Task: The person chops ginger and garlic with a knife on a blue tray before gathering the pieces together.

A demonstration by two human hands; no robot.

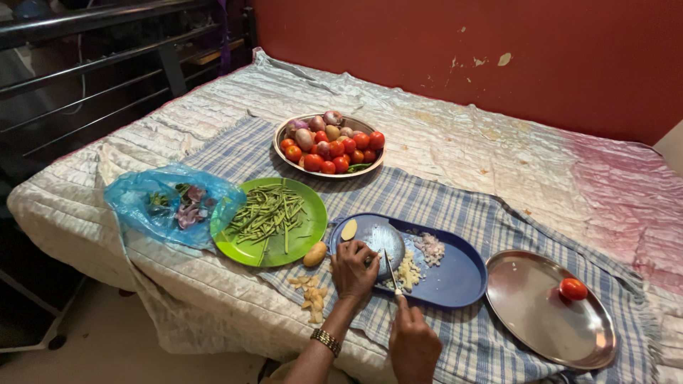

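Bed cover: a pale quilted sheet lay over the whole surface, against a red wall.
Checked cloth: a blue-and-white cloth was spread across the sheet, under all the dishes.
Steel plate: a round steel plate sat at the right end of the cloth with a single tomato on it.
Blue tray: an oval blue tray lay in front of the person, bearing a small round steel lid, a heap of chopped white pieces and chopped onion.
Green plate: a green plate held cut green beans, just left of the tray.
Blue bag: a crumpled blue plastic bag of peelings lay touching the green plate's left edge.
Bowl: a metal bowl of tomatoes and onions stood farther back.
Left hand: the left hand, a watch at the wrist, rested on the tray's near edge with fingers curled down beside the steel lid; what they pressed could not be told.
Right hand: the right hand was closed around the handle of a knife, blade pointing into the chopped white pieces.
Peel scraps: small pale scraps lay on the cloth by the left wrist.
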